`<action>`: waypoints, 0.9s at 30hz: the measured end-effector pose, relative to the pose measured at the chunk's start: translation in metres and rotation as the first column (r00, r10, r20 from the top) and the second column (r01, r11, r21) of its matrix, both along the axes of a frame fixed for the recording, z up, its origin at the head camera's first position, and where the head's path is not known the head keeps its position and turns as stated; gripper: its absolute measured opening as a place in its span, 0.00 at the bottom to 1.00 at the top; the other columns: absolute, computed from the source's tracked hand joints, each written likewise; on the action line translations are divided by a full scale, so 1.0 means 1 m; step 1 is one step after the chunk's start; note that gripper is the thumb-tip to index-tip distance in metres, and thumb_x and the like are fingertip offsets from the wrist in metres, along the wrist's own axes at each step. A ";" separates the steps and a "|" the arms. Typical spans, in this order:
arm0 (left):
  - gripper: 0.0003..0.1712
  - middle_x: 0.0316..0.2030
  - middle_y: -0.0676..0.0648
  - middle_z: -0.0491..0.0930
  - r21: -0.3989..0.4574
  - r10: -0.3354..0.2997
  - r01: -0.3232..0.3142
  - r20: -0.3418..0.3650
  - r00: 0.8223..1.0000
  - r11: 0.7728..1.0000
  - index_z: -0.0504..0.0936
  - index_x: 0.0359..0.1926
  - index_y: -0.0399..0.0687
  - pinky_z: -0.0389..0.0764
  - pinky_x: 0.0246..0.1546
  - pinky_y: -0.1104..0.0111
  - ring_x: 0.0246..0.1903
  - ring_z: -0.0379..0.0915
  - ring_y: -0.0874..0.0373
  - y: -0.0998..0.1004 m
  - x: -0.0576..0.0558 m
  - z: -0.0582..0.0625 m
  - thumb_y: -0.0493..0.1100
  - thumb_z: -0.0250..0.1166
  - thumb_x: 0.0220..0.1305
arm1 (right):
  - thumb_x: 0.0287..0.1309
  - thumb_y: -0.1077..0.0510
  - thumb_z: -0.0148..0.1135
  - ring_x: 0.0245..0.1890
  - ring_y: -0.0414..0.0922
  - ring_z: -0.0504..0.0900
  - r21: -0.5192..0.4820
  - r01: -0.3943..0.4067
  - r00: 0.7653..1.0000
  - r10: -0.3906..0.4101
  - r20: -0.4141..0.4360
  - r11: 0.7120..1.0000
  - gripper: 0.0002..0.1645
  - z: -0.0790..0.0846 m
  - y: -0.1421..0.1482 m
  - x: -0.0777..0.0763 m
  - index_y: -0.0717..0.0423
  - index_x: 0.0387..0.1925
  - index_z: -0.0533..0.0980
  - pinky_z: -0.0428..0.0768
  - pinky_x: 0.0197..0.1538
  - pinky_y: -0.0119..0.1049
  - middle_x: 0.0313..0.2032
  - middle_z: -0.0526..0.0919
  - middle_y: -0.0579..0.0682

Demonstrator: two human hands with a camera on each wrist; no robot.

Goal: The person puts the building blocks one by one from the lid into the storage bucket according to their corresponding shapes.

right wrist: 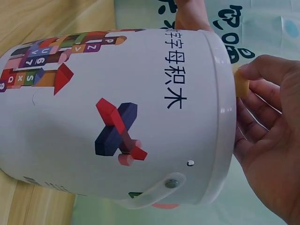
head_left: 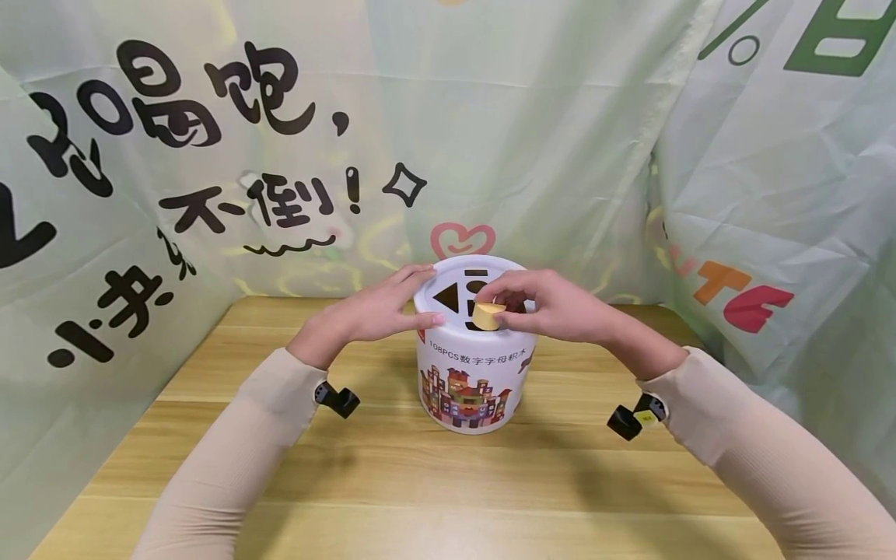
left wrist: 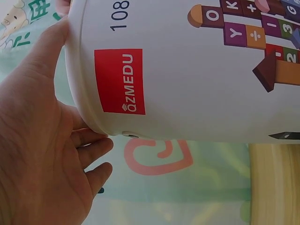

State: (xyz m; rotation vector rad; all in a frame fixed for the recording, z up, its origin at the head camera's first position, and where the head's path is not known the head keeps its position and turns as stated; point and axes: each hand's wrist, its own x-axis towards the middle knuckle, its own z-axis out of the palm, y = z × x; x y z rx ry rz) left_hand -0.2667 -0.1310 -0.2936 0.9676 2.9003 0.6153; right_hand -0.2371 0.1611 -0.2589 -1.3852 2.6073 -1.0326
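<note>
A white block bucket stands upright, its white lid cut with dark shaped holes, a triangle among them. On the lid's left edge rests my left hand, thumb toward the front and the other fingers reaching back along the rim. Over the front right of the lid, my right hand pinches a yellow wooden block between thumb and fingers. This block looks half-round and sits right at the holes, partly covering them. In the right wrist view the yellow block is against the lid; its lower end is hidden.
The bucket stands toward the back of a wooden table. Printed cloth hangs close behind it and along both sides. A white carry handle is fixed to the bucket's side by a rivet.
</note>
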 end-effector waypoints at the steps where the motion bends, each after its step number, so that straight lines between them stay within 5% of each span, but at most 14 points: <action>1: 0.57 0.75 0.48 0.47 0.000 0.000 0.000 0.001 1.000 1.000 0.50 0.77 0.51 0.59 0.67 0.50 0.72 0.48 0.50 0.000 0.000 0.000 0.79 0.51 0.58 | 0.62 0.60 0.66 0.35 0.44 0.78 0.007 -0.001 1.000 0.001 0.005 1.000 0.17 0.000 -0.001 0.000 0.51 0.53 0.80 0.80 0.37 0.37 0.42 0.82 0.43; 14: 0.57 0.75 0.48 0.47 -0.003 -0.004 0.004 -0.010 1.000 1.000 0.49 0.77 0.50 0.58 0.68 0.51 0.72 0.47 0.50 0.000 -0.001 -0.001 0.79 0.51 0.59 | 0.63 0.60 0.65 0.38 0.45 0.79 0.030 -0.009 0.993 0.006 0.121 1.000 0.16 -0.009 -0.005 -0.006 0.51 0.53 0.81 0.81 0.43 0.42 0.42 0.83 0.44; 27: 0.58 0.76 0.48 0.46 0.007 -0.003 0.003 -0.002 1.000 1.000 0.49 0.78 0.50 0.58 0.68 0.51 0.72 0.47 0.49 0.000 -0.001 -0.002 0.79 0.51 0.58 | 0.62 0.59 0.65 0.42 0.42 0.80 0.028 0.018 0.996 -0.020 0.084 0.999 0.16 -0.012 -0.005 -0.005 0.51 0.52 0.81 0.79 0.48 0.42 0.46 0.83 0.43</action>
